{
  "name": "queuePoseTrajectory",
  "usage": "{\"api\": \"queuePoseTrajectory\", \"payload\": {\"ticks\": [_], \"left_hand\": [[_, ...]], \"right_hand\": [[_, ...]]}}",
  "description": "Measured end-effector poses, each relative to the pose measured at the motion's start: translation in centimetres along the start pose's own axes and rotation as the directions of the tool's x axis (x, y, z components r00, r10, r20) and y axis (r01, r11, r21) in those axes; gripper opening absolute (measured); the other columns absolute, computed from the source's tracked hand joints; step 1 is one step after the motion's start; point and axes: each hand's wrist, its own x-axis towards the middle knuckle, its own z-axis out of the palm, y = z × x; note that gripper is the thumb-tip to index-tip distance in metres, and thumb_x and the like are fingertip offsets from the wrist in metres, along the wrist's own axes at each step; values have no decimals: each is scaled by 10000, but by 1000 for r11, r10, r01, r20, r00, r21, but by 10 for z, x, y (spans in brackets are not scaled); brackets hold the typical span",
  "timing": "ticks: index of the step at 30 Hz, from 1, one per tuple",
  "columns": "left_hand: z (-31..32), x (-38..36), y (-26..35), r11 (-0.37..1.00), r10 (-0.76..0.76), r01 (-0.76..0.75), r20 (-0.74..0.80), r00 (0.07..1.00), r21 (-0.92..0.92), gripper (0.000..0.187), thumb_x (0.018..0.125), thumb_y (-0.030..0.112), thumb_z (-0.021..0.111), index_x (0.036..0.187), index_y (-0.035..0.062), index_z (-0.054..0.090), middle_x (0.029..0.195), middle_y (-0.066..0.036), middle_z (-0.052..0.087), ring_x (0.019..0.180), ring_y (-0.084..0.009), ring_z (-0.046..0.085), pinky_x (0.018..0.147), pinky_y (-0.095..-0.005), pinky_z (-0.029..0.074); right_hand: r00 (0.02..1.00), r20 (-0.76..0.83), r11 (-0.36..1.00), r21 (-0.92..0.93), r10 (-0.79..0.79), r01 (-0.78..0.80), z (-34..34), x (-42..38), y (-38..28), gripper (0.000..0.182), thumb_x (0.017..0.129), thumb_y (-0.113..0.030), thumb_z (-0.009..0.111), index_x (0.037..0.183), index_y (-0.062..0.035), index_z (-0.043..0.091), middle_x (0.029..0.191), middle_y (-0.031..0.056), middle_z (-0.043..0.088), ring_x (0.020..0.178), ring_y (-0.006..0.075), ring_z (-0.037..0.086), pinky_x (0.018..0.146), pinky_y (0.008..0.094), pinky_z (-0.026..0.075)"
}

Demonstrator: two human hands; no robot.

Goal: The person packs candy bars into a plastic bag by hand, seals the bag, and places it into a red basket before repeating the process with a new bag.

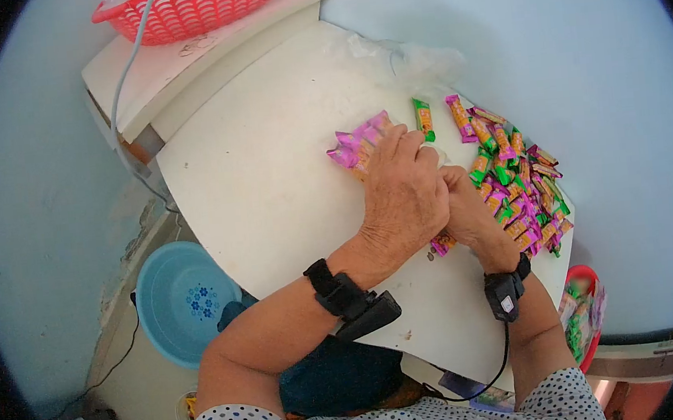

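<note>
Both hands meet over the white table point(267, 152). My left hand point(403, 192) has its fingers bent together and lies beside several pink-and-orange wrapped bars point(359, 144) set side by side. My right hand point(469, 210) is closed against it, thumb side inward; what the fingertips pinch is hidden, though a bit of clear film shows between the hands. One green-wrapped bar point(424, 119) lies just beyond the fingers. To the right spreads a pile of small pink, green and orange packets point(522, 186), and another packet point(442, 243) lies partly under my right hand.
Crumpled clear plastic point(428, 62) lies at the table's far edge. A red basket point(199, 10) stands on a white ledge point(172, 72) at the upper left. A blue basin point(170, 276) is on the floor at left. At lower right, a red container point(582, 316) holds wrappers.
</note>
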Motion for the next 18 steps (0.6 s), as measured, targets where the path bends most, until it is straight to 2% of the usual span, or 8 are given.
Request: {"api": "queuePoseTrajectory", "payload": {"ticks": [4,7,10,13,18], "left_hand": [[1,0,0,1000,8,-8,1,1000,-14,130,725,26,646,834,-27,600,1073,-200,610,1160,-417,541,994,-512,410],[2,-1,1,1000,3,-3,13,1000,1,123,730,19,644,833,-28,596,1077,-203,610,1155,-422,543,989,-504,418],[4,-1,-1,999,-1,1,17,1000,-36,122,729,12,642,833,-30,594,1079,-203,610,1146,-419,548,978,-492,432],[5,-1,0,999,-4,5,27,1000,-46,126,733,9,637,845,-35,600,1077,-205,609,1129,-411,556,974,-481,441],[3,-2,0,1000,0,0,38,999,-7,158,743,7,627,891,-43,602,1067,-211,606,1106,-409,563,975,-485,442]], "right_hand": [[1000,-12,999,33,-28,28,3,-1,-1,118,905,-81,632,838,-15,703,815,-25,670,731,31,558,595,232,475],[992,83,986,124,98,-108,-2,1,4,114,908,-84,629,844,-15,694,809,-22,671,726,35,567,600,234,480],[999,40,1000,-10,21,-20,3,1,0,114,912,-81,620,844,-16,685,806,-20,671,722,44,573,613,239,488],[996,-89,979,198,-23,41,12,7,8,113,910,-86,624,850,-13,687,813,-10,678,731,54,579,630,248,496],[999,-28,997,79,21,-19,4,4,7,116,905,-95,629,863,-13,699,819,-5,685,755,52,573,645,256,501]]}}
